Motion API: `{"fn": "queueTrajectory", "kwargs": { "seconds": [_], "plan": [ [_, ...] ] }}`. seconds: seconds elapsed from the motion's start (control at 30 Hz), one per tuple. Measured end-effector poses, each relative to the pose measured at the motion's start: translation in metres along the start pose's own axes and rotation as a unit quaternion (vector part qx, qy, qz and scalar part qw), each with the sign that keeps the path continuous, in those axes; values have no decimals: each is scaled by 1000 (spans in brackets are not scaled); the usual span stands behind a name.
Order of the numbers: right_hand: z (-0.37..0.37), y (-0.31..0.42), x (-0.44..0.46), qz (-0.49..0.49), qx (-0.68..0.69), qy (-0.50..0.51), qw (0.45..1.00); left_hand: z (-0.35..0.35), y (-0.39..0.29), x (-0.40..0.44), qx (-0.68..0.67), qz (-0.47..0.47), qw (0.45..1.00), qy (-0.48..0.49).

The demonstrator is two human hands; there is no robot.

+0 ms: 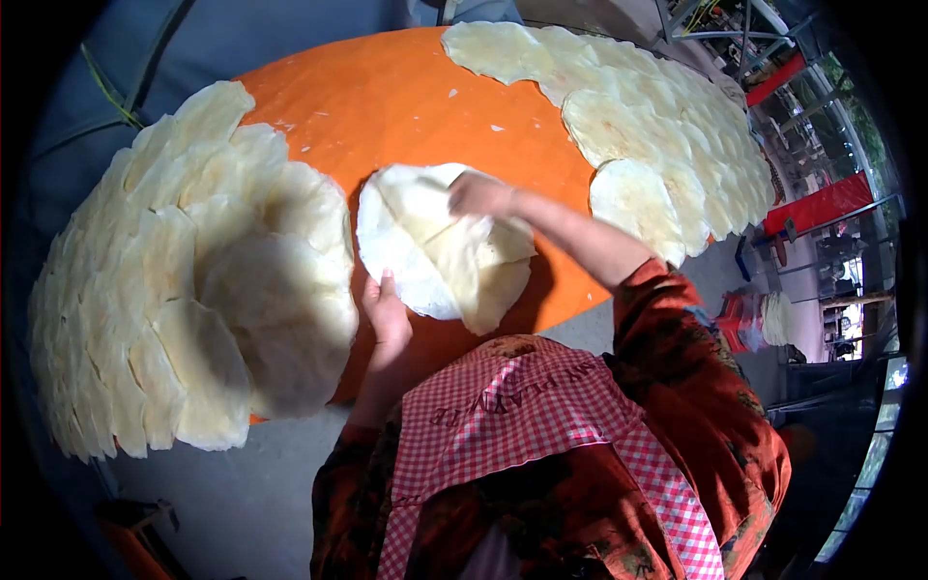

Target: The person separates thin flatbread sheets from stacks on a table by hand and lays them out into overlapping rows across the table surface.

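Over the orange surface (387, 106) lies a loose stack of thin, pale round sheets (406, 256), some folded across each other. My left hand (387, 311) grips the lower left edge of the stack, thumb on top and the other fingers hidden under it. Slightly blurred, my right hand (480, 195) is closed at the upper part of the stack, with its fingertips pinching a sheet. Overlapping pale sheets (145, 290) cover the left side of the surface. More of them (628, 116) overlap on the right side.
Small white flakes lie on the orange surface. A grey floor (232, 493) shows below its front edge. Red cloth (820, 203), metal frames and another pale stack (776, 319) stand at the right. A dark object (135, 532) is at the lower left.
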State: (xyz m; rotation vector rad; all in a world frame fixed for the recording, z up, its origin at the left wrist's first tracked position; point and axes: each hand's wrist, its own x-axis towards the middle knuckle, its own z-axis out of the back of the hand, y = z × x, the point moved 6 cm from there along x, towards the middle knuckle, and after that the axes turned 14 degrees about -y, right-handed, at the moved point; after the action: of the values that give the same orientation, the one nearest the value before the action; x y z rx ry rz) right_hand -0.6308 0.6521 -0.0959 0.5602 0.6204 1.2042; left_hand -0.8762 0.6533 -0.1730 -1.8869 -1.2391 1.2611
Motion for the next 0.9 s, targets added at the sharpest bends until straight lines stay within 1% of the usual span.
{"fn": "queueTrajectory", "kwargs": {
  "seconds": [0.03,0.07,0.1,0.13,0.17,0.23,0.33,0.43,0.47,0.5,0.53,0.57,0.6,0.63,0.67,0.7,0.73,0.77,0.8,0.83,0.87,0.9],
  "plan": [
    [41,0,-15,-63,3,-107,992,8,0,7,-2,8,1000,-21],
    [79,-29,-9,-70,-67,-62,993,21,3,16,-22,21,998,-56],
    [124,-68,-8,-76,-42,-85,993,35,8,28,-44,34,994,-91],
    [175,-48,-29,-132,-47,-141,980,51,13,41,-36,-3,995,-97],
    [221,-69,-32,-141,-125,-128,974,70,25,55,10,3,992,-123],
    [293,-82,-53,-151,-75,-201,965,92,41,72,58,-19,994,-91],
    [334,-17,-51,-65,-227,-227,945,74,23,47,33,8,996,-86],
    [341,42,-39,16,-365,-247,898,70,15,31,123,57,984,-119],
    [324,61,-36,83,-437,-274,853,70,11,28,139,47,982,-116],
    [303,78,-36,96,-481,-276,827,71,8,25,155,37,981,-112],
    [270,91,-40,88,-514,-262,812,71,5,23,171,27,979,-110],
    [233,100,-46,80,-523,-242,813,68,6,21,120,58,986,-95],
    [197,107,-53,77,-507,-226,828,65,7,18,68,89,990,-81],
    [158,112,-65,64,-459,-195,864,62,7,14,15,119,990,-69],
    [115,99,-70,125,-405,-220,879,54,4,8,-15,127,992,-23],
    [78,108,-83,128,-333,-231,905,43,3,1,-47,136,989,20],
    [42,114,-90,157,-256,-242,923,33,4,-6,-81,143,985,60],
    [2,91,-88,158,-218,-201,942,31,9,-8,-95,155,980,76],
    [-48,42,-79,47,-305,-7,951,29,15,-8,-106,166,976,93],
    [-69,37,-84,4,-300,72,951,29,19,-9,-115,179,971,113],
    [-78,46,-88,42,-276,53,959,32,22,-10,-105,189,971,100],
    [-82,53,-92,80,-251,34,964,34,25,-10,-121,191,967,119]
  ]
}}
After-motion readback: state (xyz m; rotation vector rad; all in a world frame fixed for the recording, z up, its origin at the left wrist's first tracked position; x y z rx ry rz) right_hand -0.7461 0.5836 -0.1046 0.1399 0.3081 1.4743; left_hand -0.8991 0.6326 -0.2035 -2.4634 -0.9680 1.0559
